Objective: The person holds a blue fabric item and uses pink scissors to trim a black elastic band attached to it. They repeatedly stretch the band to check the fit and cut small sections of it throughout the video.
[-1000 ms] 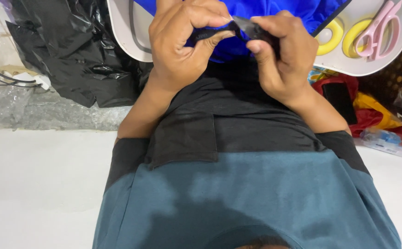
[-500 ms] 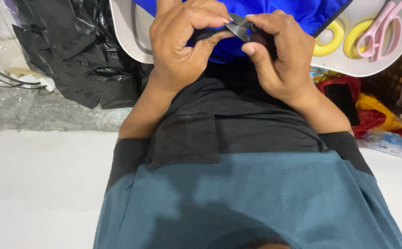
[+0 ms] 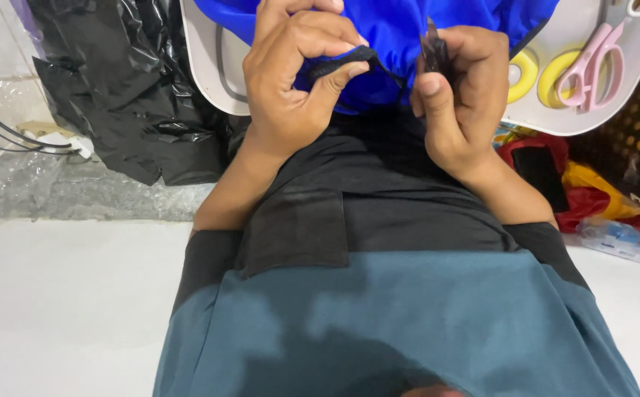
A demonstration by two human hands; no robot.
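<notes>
White floor spreads below your lap while your left hand (image 3: 298,81) pinches the black strap (image 3: 346,62) against the blue cloth (image 3: 397,37), and your right hand (image 3: 456,95), now drawn apart, grips a small dark piece (image 3: 434,51).

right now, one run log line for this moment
left hand pinches thin black strap | right hand grips small dark piece | blue fabric behind

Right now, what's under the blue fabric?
The blue fabric lies on a white tray; left hand pinches a black strap over it. Pink scissors lie beside. Tray surface beneath is covered.
</notes>
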